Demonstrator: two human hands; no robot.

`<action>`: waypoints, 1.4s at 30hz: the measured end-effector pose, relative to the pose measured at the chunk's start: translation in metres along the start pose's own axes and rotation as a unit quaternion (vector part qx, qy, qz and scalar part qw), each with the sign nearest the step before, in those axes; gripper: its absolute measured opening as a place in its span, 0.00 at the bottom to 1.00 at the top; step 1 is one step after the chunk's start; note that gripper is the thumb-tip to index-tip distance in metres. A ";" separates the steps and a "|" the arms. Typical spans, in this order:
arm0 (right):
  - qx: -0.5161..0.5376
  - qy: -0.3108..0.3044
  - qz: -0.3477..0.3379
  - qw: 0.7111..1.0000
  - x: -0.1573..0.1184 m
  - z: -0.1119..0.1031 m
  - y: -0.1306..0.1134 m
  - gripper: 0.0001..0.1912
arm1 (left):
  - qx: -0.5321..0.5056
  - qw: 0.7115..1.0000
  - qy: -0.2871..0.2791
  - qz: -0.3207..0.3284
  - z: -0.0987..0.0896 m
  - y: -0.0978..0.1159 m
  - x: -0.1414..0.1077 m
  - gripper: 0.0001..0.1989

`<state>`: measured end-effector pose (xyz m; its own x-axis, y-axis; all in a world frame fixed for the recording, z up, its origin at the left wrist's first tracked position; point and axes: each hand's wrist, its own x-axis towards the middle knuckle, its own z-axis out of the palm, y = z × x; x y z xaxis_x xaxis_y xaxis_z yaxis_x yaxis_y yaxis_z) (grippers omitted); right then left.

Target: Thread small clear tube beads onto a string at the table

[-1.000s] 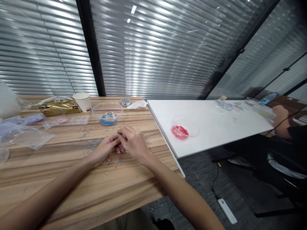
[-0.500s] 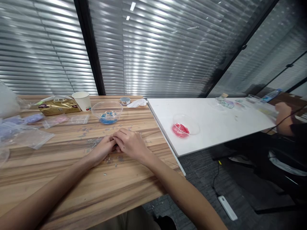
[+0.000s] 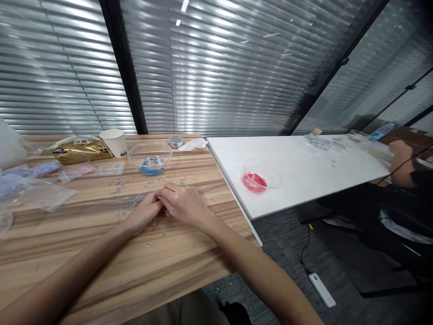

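Fingertips together over the wooden table [image 3: 84, 262], my left hand [image 3: 147, 212] and my right hand [image 3: 181, 205] meet with bent fingers. My right hand partly covers the left fingertips, so whatever lies between them is hidden. Small greyish tube-like pieces [image 3: 131, 201] lie in a loose heap just left of my hands. More such bits are scattered around and in front of them. Beyond the hands stands a clear plastic bowl [image 3: 134, 158] with small blue pieces [image 3: 152, 168] in its bottom.
A paper cup [image 3: 115, 143], gold packet [image 3: 81, 151], small clear bags [image 3: 110, 169], round tin [image 3: 175, 141] and crumpled tissue [image 3: 192, 144] line the back. On the white table [image 3: 291, 198] stands a clear bowl [image 3: 279, 180] with red pieces. Another person's arm [image 3: 402, 164] shows at right.
The view has shifted very slightly. My hands stay joined in nearly the same place over the table, and I see nothing else moved.
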<state>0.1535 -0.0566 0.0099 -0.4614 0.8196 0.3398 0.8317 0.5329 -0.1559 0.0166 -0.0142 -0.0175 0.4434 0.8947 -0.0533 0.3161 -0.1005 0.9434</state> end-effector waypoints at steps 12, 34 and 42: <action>-0.012 0.003 -0.003 1.000 0.001 0.004 0.000 0.10 | 0.034 0.999 0.010 -0.021 0.002 0.009 -0.004 0.04; -0.016 0.011 -0.007 1.000 0.001 0.006 0.000 0.08 | 0.065 0.998 0.011 -0.023 0.003 0.012 -0.004 0.07; -0.019 0.005 -0.004 1.000 0.001 0.004 0.000 0.08 | 0.057 0.998 0.014 -0.024 0.004 0.013 -0.005 0.07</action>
<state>0.1519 -0.0552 0.0065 -0.4649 0.8133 0.3500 0.8393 0.5306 -0.1181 0.0219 -0.0213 -0.0065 0.4021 0.9116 -0.0856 0.4301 -0.1055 0.8966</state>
